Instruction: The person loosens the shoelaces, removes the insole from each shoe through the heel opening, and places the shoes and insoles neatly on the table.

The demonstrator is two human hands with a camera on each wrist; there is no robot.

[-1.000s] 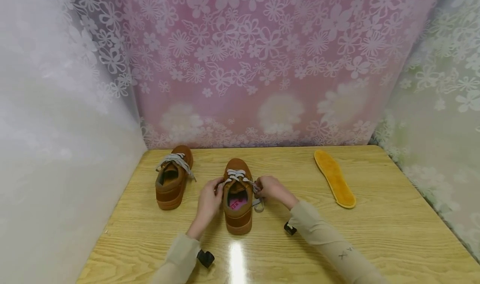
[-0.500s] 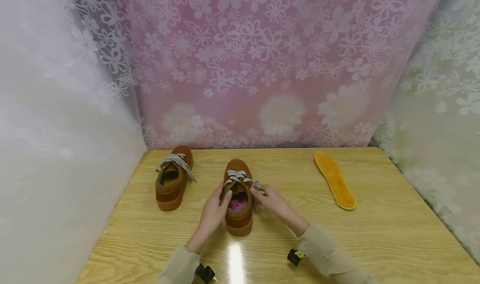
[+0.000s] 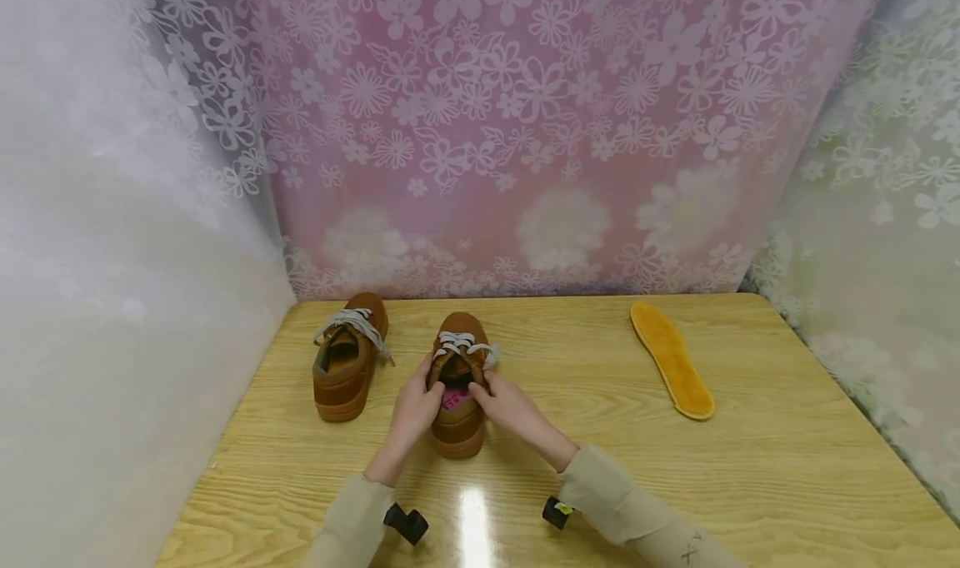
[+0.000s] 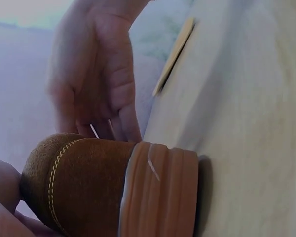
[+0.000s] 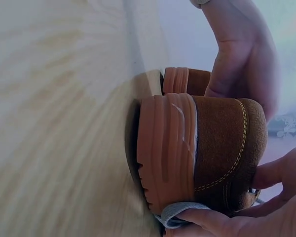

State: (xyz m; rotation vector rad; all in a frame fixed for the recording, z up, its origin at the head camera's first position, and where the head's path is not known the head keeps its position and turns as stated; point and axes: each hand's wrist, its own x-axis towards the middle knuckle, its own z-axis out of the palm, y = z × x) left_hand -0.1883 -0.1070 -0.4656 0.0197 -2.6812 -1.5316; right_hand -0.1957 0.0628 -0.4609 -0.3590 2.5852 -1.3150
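In the head view a brown suede shoe (image 3: 457,436) with pale grey laces (image 3: 459,341) stands on the table, toe away from me. A pink printed insole (image 3: 455,398) shows inside its opening. My left hand (image 3: 412,408) grips the shoe's left side, thumb over the collar edge. On the opposite side my right hand (image 3: 519,411) holds it likewise, thumb at the collar and fingers along the outer wall. The right wrist view shows a lace loop (image 5: 180,211) beside the fingers, near the rubber sole (image 5: 166,143). The shoe hides some fingertips.
A matching brown shoe (image 3: 341,385) with loose laces stands to the left. A fuzzy orange-yellow insole (image 3: 670,358) lies on the right of the wooden table (image 3: 757,435). Floral curtains (image 3: 510,135) hang behind and at both sides.
My right hand has moved from the lace to the shoe's right collar. My left hand has come to grip the left collar. The shoe has shifted slightly left and away from me.
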